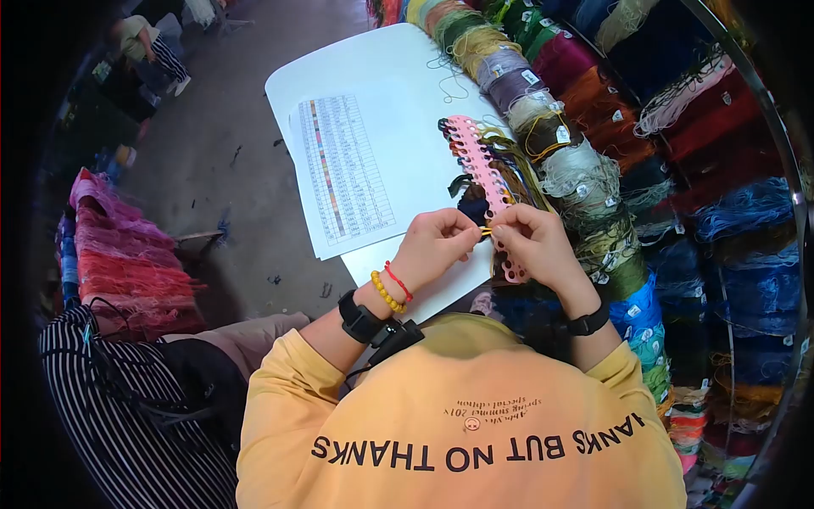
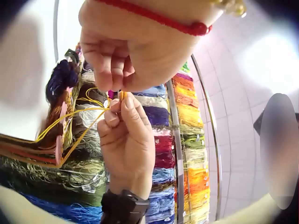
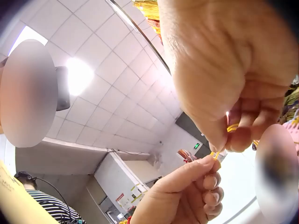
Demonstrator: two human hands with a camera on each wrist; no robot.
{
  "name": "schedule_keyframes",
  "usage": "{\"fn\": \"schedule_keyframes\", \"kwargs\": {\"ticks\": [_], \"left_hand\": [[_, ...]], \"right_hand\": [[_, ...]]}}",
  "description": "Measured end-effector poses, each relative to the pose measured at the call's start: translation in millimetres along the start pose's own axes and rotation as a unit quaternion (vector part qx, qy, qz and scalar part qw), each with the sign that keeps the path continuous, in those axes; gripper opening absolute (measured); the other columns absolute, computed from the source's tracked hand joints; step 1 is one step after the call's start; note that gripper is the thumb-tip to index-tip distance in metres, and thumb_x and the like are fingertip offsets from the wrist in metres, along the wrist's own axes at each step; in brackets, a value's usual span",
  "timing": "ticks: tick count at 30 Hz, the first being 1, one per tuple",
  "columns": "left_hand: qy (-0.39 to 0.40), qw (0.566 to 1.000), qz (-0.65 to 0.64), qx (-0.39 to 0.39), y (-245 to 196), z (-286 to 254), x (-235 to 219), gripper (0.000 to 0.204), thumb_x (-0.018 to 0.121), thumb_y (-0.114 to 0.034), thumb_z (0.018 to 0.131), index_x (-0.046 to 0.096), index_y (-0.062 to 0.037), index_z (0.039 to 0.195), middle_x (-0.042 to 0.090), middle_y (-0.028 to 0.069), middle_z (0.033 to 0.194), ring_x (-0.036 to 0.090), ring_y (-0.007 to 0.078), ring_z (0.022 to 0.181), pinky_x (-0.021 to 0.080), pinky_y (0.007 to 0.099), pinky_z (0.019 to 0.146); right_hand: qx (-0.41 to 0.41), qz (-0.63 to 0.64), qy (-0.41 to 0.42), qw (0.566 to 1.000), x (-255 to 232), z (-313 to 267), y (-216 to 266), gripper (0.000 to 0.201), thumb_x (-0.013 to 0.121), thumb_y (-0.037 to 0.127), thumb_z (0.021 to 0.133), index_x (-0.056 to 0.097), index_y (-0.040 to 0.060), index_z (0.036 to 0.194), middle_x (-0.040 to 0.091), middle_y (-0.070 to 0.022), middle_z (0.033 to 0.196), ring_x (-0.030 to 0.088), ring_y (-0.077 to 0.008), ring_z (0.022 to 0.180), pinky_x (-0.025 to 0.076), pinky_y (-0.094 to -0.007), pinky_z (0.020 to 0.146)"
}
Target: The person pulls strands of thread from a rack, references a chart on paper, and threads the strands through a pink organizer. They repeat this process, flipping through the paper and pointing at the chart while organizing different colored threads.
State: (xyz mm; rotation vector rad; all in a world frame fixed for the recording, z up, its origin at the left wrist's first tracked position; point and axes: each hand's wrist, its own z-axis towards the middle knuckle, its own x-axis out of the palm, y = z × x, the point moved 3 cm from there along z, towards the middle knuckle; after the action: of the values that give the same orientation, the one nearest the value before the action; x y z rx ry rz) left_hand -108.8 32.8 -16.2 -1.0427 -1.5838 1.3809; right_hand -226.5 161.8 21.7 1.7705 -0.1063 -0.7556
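Note:
My left hand (image 1: pixel 434 248) and right hand (image 1: pixel 536 248) meet fingertip to fingertip over the lower part of a pink thread card (image 1: pixel 471 151) with holes along its edges. Both pinch a yellow thread (image 1: pixel 486 231) between thumb and fingers. In the left wrist view, long strands of the yellow thread (image 2: pixel 70 114) run from my right hand back to the card. A small loop of yellow thread (image 3: pixel 232 127) shows at my right fingers in the right wrist view. Dark, green and brown thread bundles (image 1: pixel 517 161) hang from the card's holes.
Under the card lies a large white sheet (image 1: pixel 398 76), with a printed colour chart (image 1: pixel 339 170) to the left. Rolls of coloured thread (image 1: pixel 500 64) line the right side, beside racks of hanging skeins (image 1: pixel 729 204). Pink and red skeins (image 1: pixel 127 254) and a person in striped clothing (image 1: pixel 110 407) are at left.

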Motion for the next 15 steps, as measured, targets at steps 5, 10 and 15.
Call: {"fn": "schedule_keyframes", "kwargs": {"ticks": [5,10,15], "left_hand": [[0.041,0.995,-0.043,-0.083,20,10,5,0.021,0.06,-0.02,0.089,0.064,-0.0014,0.099,0.064,0.0021,0.08,0.059,0.0068,0.065,0.047,0.0203,0.059],[0.033,0.992,-0.077,-0.097,20,12,18,0.025,0.059,-0.019,0.09,0.062,-0.0009,0.108,0.064,0.0021,0.084,0.059,0.0066,0.068,0.046,0.0207,0.061],[0.015,0.995,-0.066,-0.067,18,17,25,0.024,0.061,-0.02,0.089,0.062,-0.0002,0.103,0.063,0.002,0.081,0.057,0.0065,0.065,0.046,0.0205,0.059]], "right_hand": [[-0.015,0.104,-0.166,0.981,-46,4,-15,0.01,0.056,0.009,0.089,0.061,0.0011,0.091,0.057,0.0019,0.074,0.05,-0.0045,0.062,0.041,-0.0205,0.056],[-0.003,0.089,-0.115,0.989,-38,10,-33,0.009,0.056,0.01,0.09,0.059,0.0021,0.09,0.055,0.002,0.071,0.051,-0.0048,0.06,0.041,-0.0205,0.054],[-0.002,0.103,-0.052,0.993,-8,8,-42,0.01,0.058,0.01,0.089,0.059,0.0003,0.091,0.053,0.004,0.067,0.045,-0.0021,0.058,0.037,-0.0188,0.051]]}}
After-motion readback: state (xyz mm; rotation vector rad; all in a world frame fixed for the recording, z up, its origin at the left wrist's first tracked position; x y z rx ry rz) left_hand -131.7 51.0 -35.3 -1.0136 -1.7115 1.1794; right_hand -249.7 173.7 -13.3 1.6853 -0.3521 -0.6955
